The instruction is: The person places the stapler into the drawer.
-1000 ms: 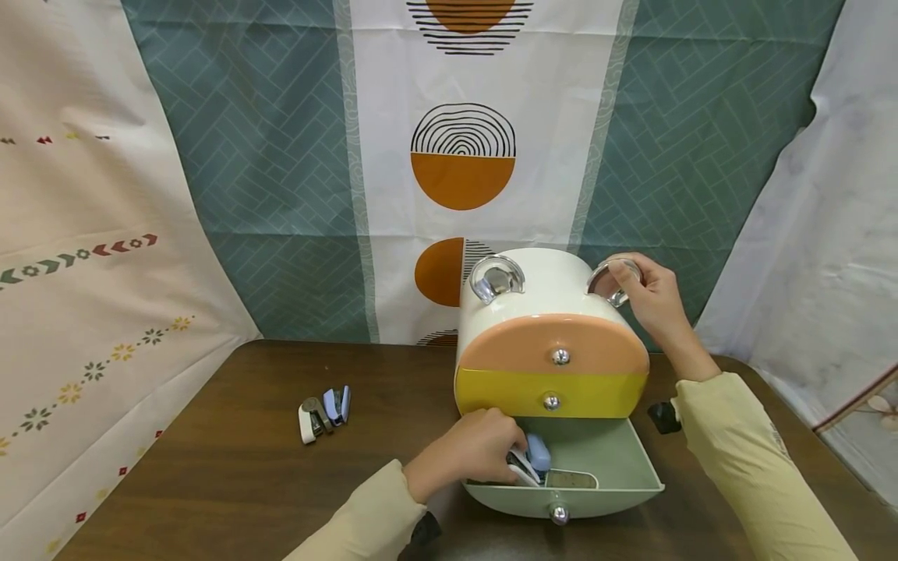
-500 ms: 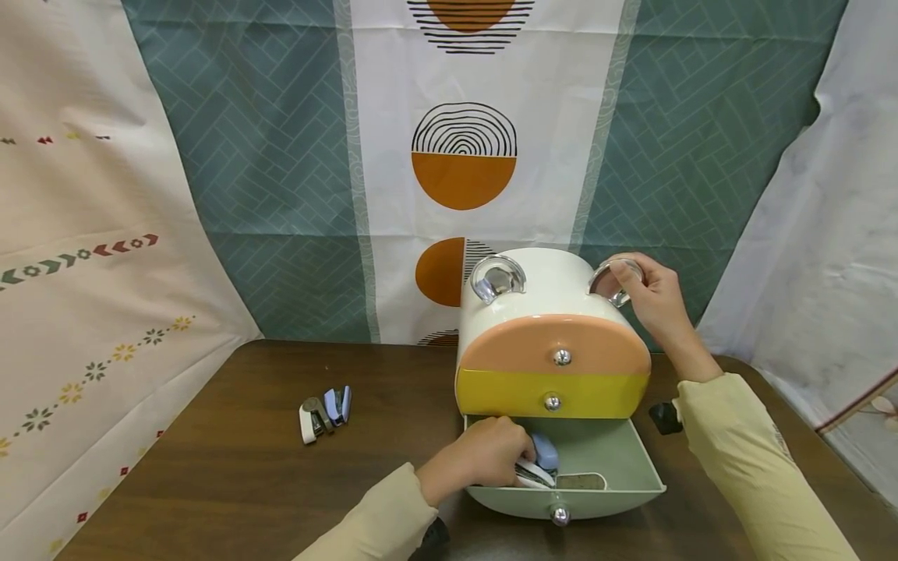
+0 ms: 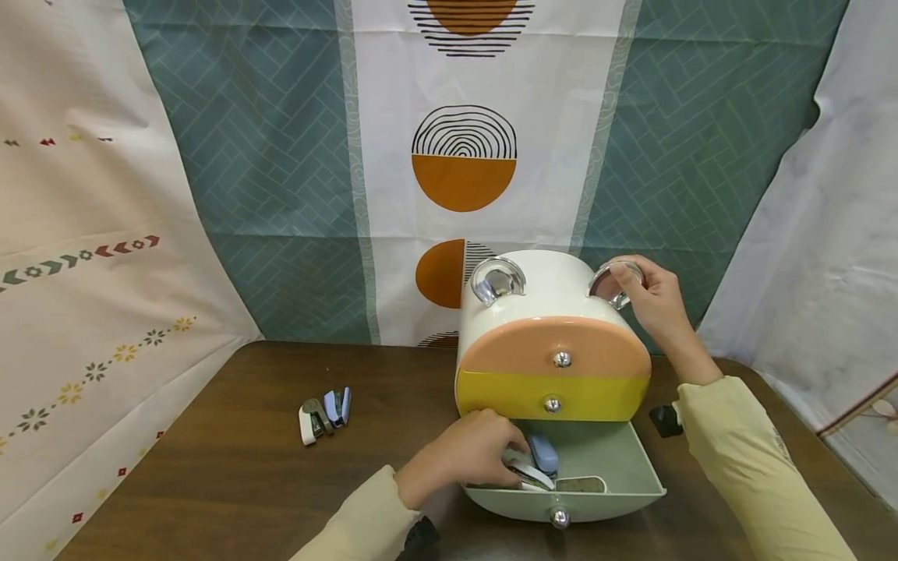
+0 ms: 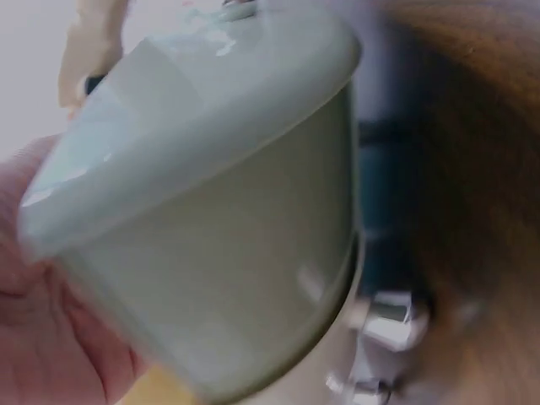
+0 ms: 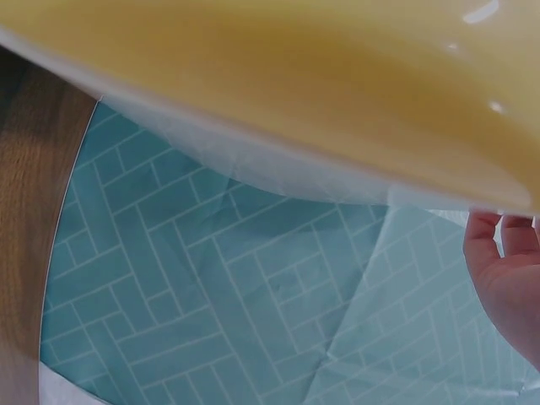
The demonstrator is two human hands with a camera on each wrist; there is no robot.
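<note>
A small drawer cabinet [image 3: 554, 284], white with silver ears, has its pale green bottom drawer [image 3: 617, 456] pulled out. My left hand [image 3: 470, 452] reaches over the drawer's left side, fingers and thumb spread apart around a white stapler [image 3: 539, 477]. Beside that lies a blue stapler [image 3: 542, 453]; a flat grey-brown piece with a white rim [image 3: 581, 485] sits near the drawer front. My right hand [image 3: 652, 296] grips the cabinet's right silver ear [image 3: 605, 284]. In the left wrist view, the drawer wall hides the fingertips.
On the brown table [image 3: 231, 483], a white-and-grey mini stapler [image 3: 309, 421] and a blue mini stapler [image 3: 337, 405] lie to the left. The orange drawer [image 3: 512, 343] and yellow drawer [image 3: 498, 393] are closed. A patterned cloth [image 3: 281, 156] hangs behind.
The left hand has lowered the white stapler into the drawer, shifted right with it, then drawn back left with the fingers loosened. The right hand has stayed on the ear.
</note>
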